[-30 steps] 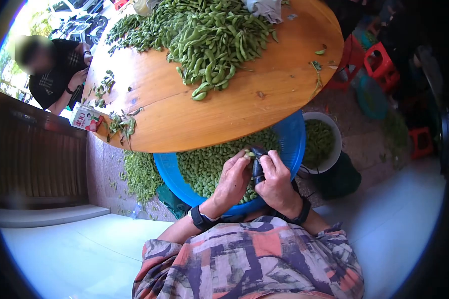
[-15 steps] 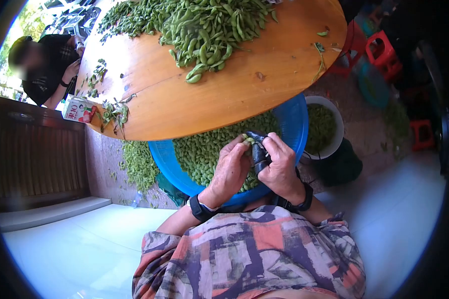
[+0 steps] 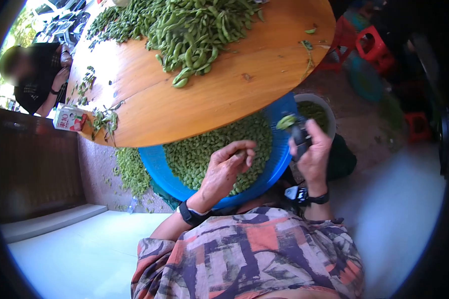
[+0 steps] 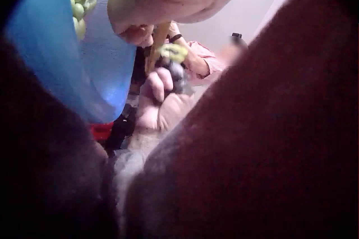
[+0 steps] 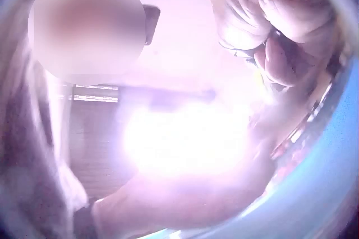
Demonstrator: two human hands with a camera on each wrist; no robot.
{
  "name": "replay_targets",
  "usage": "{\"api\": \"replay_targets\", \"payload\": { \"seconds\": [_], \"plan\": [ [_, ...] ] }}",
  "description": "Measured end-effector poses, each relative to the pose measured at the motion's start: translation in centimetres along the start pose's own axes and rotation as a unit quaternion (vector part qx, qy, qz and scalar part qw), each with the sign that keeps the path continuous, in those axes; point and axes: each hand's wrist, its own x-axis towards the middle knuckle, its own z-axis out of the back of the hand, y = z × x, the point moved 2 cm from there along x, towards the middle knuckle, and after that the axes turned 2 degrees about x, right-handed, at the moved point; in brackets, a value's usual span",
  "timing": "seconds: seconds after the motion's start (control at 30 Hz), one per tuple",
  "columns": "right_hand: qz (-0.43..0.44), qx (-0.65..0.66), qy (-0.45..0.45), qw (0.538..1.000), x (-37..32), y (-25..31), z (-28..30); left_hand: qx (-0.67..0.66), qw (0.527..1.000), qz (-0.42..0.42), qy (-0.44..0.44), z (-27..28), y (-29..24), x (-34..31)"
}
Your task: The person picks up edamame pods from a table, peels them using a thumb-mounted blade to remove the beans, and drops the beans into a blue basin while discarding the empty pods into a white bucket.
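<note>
My right hand (image 3: 315,157) grips a black tool (image 3: 300,139), green pod (image 3: 286,121) at its tip, near the blue basin's (image 3: 283,112) right rim; my left hand's (image 3: 222,173) grip I can't tell. Many beans (image 3: 194,162) look shelled; heaped pods (image 3: 199,35) remain toward the table's (image 3: 219,104) far edge.

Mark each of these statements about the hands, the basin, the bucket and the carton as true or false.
1. The right hand holds a green pod. True.
2. The blue basin holds only whole, unopened pods. False: loose shelled beans fill it.
3. In the head view, the white bucket is to the right of the basin. True.
4. The left hand lies flat on the wooden table. False: it is over the basin, fingers curled.
5. The carton is on the floor beside the red stools. False: it is at the left edge of the table.
</note>
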Motion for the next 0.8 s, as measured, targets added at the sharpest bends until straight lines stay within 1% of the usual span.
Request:
{"api": "replay_targets", "payload": {
  "seconds": [0.03,0.07,0.1,0.13,0.2,0.23,0.3,0.37,0.4,0.47,0.53,0.57,0.6,0.63,0.73,0.8],
  "plan": [
    [-0.079,0.032,-0.047,0.995,0.5,0.9,1.7,0.064,0.998,-0.008,0.0,0.1,-0.2,-0.3],
    [-0.095,-0.022,-0.076,0.992,1.2,-0.1,3.9,0.129,0.992,-0.018,0.0,0.1,-0.4,-0.4],
    [-0.079,-0.14,-0.082,0.984,2.2,-0.4,5.9,0.129,0.991,-0.032,0.019,-0.2,-0.7,-0.8],
    [-0.007,-0.242,-0.054,0.969,3.1,-0.7,7.6,0.199,0.98,0.01,0.023,-0.5,-1.6,-1.2],
    [-0.008,-0.345,0.006,0.939,4.7,-0.6,9.5,0.28,0.958,0.008,0.057,0.0,-1.3,-1.6],
    [-0.008,-0.348,0.003,0.938,5.8,-1.2,10.4,0.315,0.947,-0.002,0.065,0.2,-1.3,-1.5],
    [0.068,-0.479,-0.014,0.875,8.7,-2.2,11.5,0.324,0.944,-0.003,0.065,0.3,-1.3,-1.7],
    [0.1,-0.445,-0.032,0.889,12.3,-0.8,11.1,0.352,0.933,-0.018,0.067,0.3,-1.8,-1.6],
    [0.117,-0.428,-0.026,0.896,14.1,0.0,10.4,0.352,0.933,-0.019,0.07,0.1,-2.0,-1.5],
    [0.132,-0.411,-0.018,0.902,17.5,0.6,8.6,0.366,0.929,0.007,0.054,0.0,-2.2,-1.5],
    [0.226,-0.352,-0.01,0.908,20.5,0.4,6.9,0.375,0.925,0.003,0.054,0.1,-2.3,-1.5],
    [0.227,-0.352,-0.011,0.908,22.0,-0.3,6.7,0.371,0.927,-0.022,0.054,0.1,-2.4,-1.4],
    [0.235,-0.368,0.009,0.9,23.1,-1.2,6.4,0.367,0.928,-0.046,0.054,0.1,-2.6,-1.4],
    [0.243,-0.382,0.029,0.891,23.9,-1.7,6.0,0.366,0.928,-0.046,0.053,0.1,-2.7,-1.3],
    [0.247,-0.398,0.042,0.882,24.9,-2.2,5.4,0.353,0.934,-0.046,0.04,0.4,-2.9,-1.1],
    [0.246,-0.39,0.054,0.886,24.7,-1.9,5.0,0.354,0.933,-0.051,0.041,0.4,-3.3,-1.0]
  ]
}}
